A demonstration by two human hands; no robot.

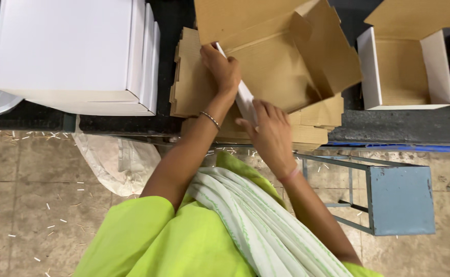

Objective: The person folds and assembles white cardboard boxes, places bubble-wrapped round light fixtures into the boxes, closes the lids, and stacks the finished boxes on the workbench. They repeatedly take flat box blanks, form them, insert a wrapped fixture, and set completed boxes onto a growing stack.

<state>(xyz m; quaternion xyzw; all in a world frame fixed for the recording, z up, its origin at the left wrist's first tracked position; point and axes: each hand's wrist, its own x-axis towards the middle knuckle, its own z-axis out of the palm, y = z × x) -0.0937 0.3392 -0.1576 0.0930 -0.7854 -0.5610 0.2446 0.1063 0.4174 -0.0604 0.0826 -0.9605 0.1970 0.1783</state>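
A flat cardboard box blank (281,56), brown inside and white outside, lies half folded on a stack of more flat blanks (194,77). My left hand (221,66) grips the upper end of its raised white side flap (245,97). My right hand (271,134) presses and holds the lower end of the same flap. A thin bangle circles my left wrist and a pink band my right wrist. My sleeves are lime green, and a white striped cloth hangs down my front.
A stack of folded white boxes (76,51) stands at the left on the dark worktable (389,125). An open white box with a brown inside (407,69) sits at the right. A blue metal stool (399,197) stands on the tiled floor. A white sack (117,159) hangs below the table edge.
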